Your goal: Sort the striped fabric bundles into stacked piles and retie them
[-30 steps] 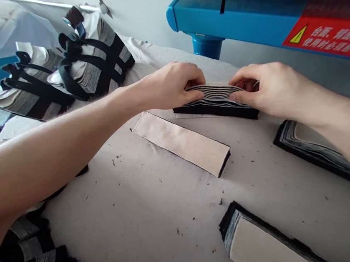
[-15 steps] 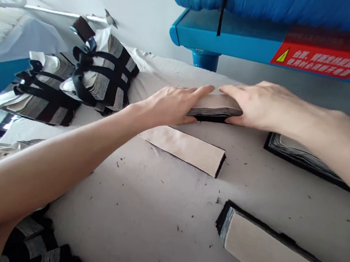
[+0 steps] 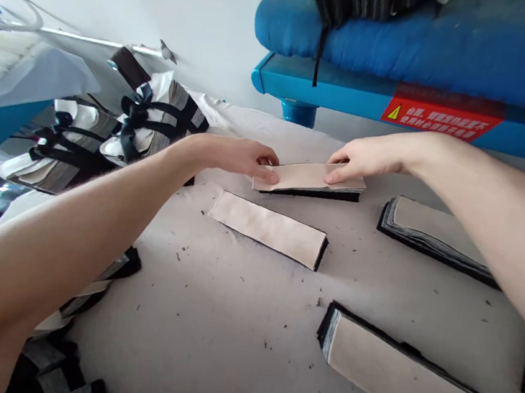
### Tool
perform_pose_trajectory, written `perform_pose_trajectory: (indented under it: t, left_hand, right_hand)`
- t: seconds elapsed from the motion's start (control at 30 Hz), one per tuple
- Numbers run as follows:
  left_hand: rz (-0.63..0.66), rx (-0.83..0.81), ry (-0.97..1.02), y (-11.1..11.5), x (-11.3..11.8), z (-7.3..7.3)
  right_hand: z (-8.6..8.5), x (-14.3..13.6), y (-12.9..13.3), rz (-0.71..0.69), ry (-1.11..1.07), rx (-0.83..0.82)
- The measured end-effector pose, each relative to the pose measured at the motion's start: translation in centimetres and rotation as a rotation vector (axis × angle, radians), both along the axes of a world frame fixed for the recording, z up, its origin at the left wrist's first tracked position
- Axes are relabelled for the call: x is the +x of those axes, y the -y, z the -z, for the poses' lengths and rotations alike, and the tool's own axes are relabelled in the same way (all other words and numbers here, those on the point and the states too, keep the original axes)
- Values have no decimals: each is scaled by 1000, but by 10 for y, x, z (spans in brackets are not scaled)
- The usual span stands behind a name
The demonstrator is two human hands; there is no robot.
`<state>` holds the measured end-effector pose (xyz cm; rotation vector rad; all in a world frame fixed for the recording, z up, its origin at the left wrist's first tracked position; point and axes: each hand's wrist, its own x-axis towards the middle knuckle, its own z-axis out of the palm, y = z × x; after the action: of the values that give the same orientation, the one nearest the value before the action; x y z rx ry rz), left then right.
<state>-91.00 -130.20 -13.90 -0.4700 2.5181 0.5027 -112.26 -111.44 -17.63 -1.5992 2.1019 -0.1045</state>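
Observation:
A stack of beige-topped fabric strips (image 3: 305,175) lies on the cloth-covered table (image 3: 213,304), its lower layers grey and black. My left hand (image 3: 248,157) grips the left end, thumb on the top strip and fingers at the far edge. At the right end my right hand (image 3: 369,155) does the same, with the thumb pressed on top and the fingers partly hidden behind. Just in front lies a thinner beige-topped strip stack (image 3: 268,227), which neither hand touches.
Another strip stack (image 3: 442,228) sits under my right forearm, and a longer one (image 3: 412,375) lies at the near right. Tied fabric bundles (image 3: 158,117) stand at the left. Behind the table is a blue padded ironing board (image 3: 399,58). Dark lint specks the cloth.
The held stack, arched between my hands before, now lies flatter on the table. My hands have shifted to its ends, thumbs on top. The view has tilted up slightly.

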Motion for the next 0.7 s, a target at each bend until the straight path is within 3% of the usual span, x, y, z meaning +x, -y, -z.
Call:
perform_pose_trajectory:
  t: [0.1, 0.27, 0.43, 0.57, 0.7]
  left_hand:
    - [-24, 56, 16, 5, 2, 6]
    - [-76, 112, 52, 6, 4, 9]
    - [-78, 161, -16, -3, -12, -4]
    - [-162, 216, -239, -32, -49, -14]
    - [-194, 308, -385, -84, -98, -14]
  right_hand:
    - [-9, 5, 6, -45, 29, 182]
    - [-19, 24, -3, -24, -3, 98]
    - [-34, 18, -28, 90, 31, 50]
    - [-56, -18, -73, 193, 4, -63]
    - [-68, -51, -136, 292, -36, -13]
